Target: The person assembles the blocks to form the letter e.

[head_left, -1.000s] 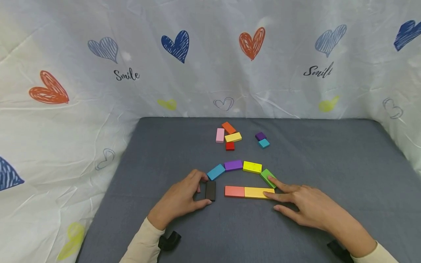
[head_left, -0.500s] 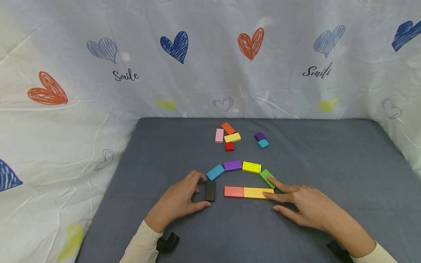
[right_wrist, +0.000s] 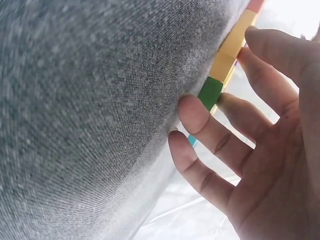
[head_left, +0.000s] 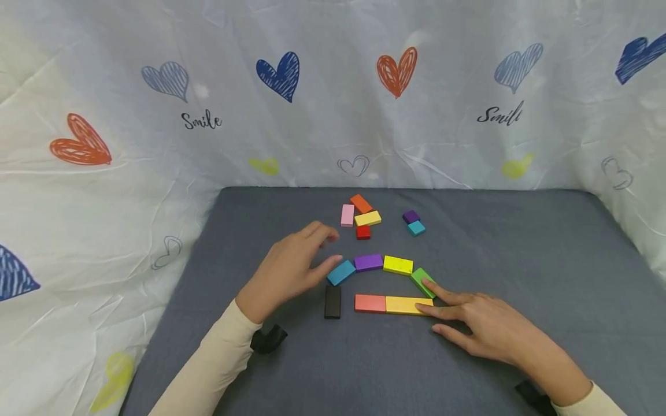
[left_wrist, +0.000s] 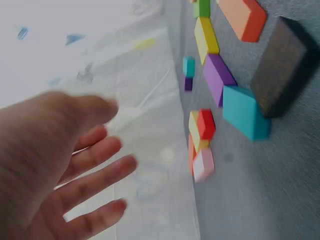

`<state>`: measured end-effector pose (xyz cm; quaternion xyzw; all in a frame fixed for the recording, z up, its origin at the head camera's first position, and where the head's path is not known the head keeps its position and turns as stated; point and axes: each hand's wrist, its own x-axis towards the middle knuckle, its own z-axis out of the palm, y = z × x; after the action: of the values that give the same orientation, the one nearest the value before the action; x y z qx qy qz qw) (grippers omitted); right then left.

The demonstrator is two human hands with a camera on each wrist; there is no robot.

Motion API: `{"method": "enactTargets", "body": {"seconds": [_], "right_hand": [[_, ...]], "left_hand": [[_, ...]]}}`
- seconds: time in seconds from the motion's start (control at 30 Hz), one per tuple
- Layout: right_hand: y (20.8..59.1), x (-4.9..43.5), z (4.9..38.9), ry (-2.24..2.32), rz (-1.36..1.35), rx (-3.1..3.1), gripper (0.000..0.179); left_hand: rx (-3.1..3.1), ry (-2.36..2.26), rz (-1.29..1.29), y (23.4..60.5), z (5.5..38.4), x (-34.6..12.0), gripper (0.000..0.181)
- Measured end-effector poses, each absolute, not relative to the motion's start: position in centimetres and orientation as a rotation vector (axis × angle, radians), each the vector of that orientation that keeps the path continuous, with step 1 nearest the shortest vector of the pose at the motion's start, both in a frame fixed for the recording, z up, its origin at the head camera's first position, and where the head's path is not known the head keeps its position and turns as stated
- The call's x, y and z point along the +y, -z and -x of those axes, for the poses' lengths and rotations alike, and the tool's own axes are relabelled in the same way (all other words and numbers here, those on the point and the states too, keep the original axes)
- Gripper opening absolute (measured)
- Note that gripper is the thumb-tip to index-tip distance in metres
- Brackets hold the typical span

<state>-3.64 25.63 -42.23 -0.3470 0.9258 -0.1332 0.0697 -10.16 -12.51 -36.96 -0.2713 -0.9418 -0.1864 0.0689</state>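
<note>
Woven cloth [head_left: 531,248] bears oblong blocks [head_left: 402,305] under right fingertips [head_left: 428,309].

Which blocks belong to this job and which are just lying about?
Seemingly used: black block, blue block, purple block, yellow block, green block, coral block, amber strip.
Apparently loose: orange block, pink block, pale-yellow block, red block, dark-purple block, teal block.
</note>
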Motion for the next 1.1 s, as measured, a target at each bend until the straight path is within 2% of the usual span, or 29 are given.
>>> {"method": "enactTargets", "body": {"seconds": [0.3, 0.63, 0.93, 1.1], "right_hand": [[42.5, 25.7, 3.8, 0.405, 1.061, 2.775, 0.044], [42.7, 25.8, 3.9, 0.458, 1.059, 2.768, 0.044], [42.9, 25.9, 3.8, 0.482, 1.055, 2.748, 0.043], [42.8, 25.9, 3.8, 0.489, 1.058, 2.760, 0.044]], "left_hand": [[-2.831, 0.451, 0.953, 36.8, 14.0, -7.9, 0.039], [-3.009, 0.447, 0.905, 39.2, 18.4, -6.3, 0.039], [-3.111, 0.226, 0.918, 41.2, 19.9, -5.9, 0.044], [-3.104, 0.203, 0.921, 41.5, 20.3, -5.5, 0.040]]}}
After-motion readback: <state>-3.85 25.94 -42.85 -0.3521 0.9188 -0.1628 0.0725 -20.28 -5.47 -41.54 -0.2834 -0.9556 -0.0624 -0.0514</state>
